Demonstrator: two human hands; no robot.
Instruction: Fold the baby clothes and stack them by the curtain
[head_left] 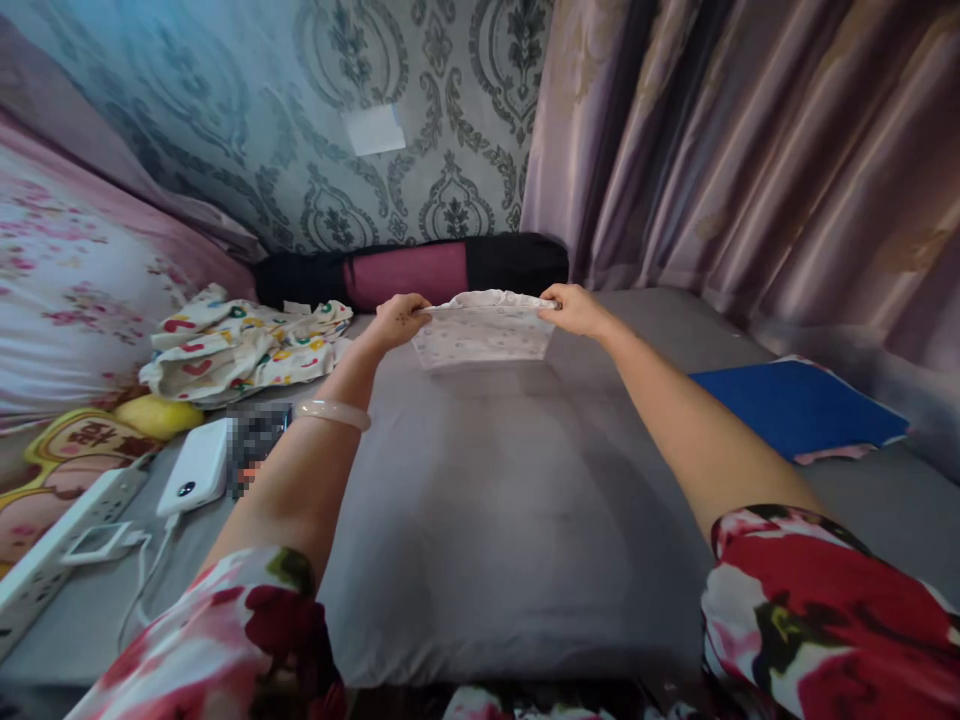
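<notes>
Stretched between my hands is a small white garment with a faint grey print. Its upper edge looks gathered like a waistband, and the lower part hangs over the grey bed sheet. At its left corner, my left hand pinches the edge between closed fingers. The opposite corner is gripped the same way by my right hand. Which kind of garment it is, I cannot tell for sure. A pale bangle circles my left wrist.
Crumpled cloth with colourful prints lies left, near a white power bank cabled to a power strip. A folded blue cloth rests right. Behind stretches a black and maroon bolster; curtains hang right.
</notes>
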